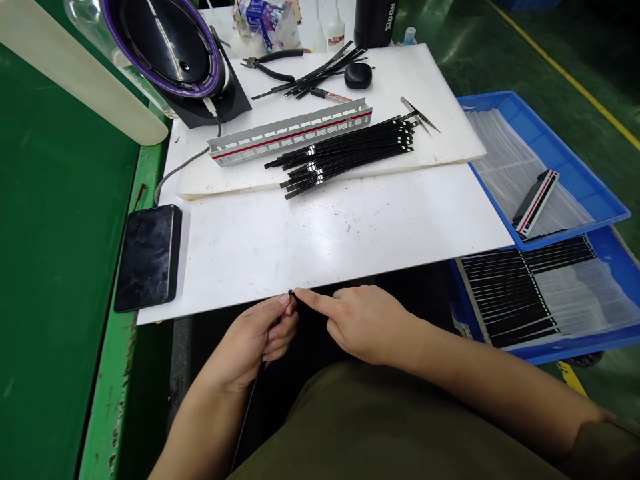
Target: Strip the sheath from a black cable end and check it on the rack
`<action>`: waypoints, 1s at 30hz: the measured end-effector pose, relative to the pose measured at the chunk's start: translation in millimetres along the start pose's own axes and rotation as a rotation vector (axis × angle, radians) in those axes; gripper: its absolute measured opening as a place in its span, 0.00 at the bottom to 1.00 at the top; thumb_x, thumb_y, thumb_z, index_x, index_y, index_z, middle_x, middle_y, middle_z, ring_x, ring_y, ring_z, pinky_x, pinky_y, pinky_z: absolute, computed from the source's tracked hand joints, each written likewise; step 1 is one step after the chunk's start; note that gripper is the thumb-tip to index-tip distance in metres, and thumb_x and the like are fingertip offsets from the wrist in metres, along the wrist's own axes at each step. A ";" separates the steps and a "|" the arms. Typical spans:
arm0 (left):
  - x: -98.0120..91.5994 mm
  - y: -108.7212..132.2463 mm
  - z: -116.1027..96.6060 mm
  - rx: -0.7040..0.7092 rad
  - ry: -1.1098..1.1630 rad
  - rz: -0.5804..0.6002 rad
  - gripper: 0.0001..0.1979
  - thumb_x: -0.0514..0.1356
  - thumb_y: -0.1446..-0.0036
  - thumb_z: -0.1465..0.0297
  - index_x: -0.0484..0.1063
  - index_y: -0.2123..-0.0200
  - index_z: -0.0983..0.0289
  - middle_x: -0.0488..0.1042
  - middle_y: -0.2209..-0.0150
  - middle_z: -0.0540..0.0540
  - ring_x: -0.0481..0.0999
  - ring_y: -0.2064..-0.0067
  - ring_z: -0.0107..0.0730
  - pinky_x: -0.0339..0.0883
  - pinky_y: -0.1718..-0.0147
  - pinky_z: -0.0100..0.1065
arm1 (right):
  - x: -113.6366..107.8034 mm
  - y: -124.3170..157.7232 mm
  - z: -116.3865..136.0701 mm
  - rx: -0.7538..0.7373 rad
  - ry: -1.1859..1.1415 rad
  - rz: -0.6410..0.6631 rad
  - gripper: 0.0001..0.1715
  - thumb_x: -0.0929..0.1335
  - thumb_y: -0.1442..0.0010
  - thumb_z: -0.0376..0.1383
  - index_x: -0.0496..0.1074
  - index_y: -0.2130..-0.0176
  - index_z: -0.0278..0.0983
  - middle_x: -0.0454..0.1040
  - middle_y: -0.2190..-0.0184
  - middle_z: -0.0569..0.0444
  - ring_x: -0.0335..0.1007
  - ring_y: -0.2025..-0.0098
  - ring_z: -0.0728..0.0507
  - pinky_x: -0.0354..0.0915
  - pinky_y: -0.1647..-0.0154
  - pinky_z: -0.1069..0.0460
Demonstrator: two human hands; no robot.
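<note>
My left hand (263, 333) is closed just below the table's front edge, its thumb and finger pinching the end of a thin black strip (291, 292). Below the fist, a dark thin line runs down past the wrist; it looks like the rest of that strip. My right hand (367, 323) has its index finger stretched out, the tip at the strip's end. Its other fingers are loosely curled, and I see nothing held in them. Beyond both hands, a bundle of similar black strips (345, 157) lies across the white foam board's (225, 183) front edge.
A grey slotted channel (290, 137), tweezers (420, 117), cutting pliers (273, 65) and a black case (358, 75) lie on the board. A black phone-like device (149, 258) sits at left. Blue trays (600, 190) with strips stand at right; a purple-rimmed device (165, 47) stands behind.
</note>
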State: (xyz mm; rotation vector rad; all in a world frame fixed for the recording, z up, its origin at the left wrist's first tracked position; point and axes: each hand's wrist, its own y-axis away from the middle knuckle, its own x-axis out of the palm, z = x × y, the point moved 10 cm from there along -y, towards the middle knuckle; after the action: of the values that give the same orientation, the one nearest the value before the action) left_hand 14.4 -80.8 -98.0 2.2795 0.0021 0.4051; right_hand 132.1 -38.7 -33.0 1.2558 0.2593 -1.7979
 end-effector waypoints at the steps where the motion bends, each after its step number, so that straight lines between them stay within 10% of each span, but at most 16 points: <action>1: 0.0 0.2 -0.3 0.002 -0.002 0.000 0.17 0.61 0.39 0.58 0.64 0.73 0.63 0.54 0.83 0.43 0.46 0.83 0.19 0.43 0.87 0.21 | 1.0 0.2 -0.5 0.007 0.008 -0.004 0.36 0.58 0.31 0.36 0.51 0.27 0.50 0.78 0.65 0.51 0.73 0.69 0.42 0.60 0.69 0.50; 30: 2.3 0.0 -0.2 0.022 -0.001 -0.014 0.15 0.58 0.36 0.60 0.64 0.72 0.63 0.55 0.83 0.43 0.47 0.83 0.18 0.44 0.87 0.20 | -3.3 3.1 -0.8 0.002 -0.240 0.007 0.38 0.57 0.34 0.31 0.52 0.27 0.44 0.79 0.63 0.50 0.73 0.64 0.42 0.62 0.61 0.48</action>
State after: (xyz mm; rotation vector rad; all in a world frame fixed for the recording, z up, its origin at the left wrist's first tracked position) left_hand 16.6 -80.4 -97.3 2.3003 0.0217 0.3988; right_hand 135.2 -38.2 -29.7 1.0277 0.1175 -1.9223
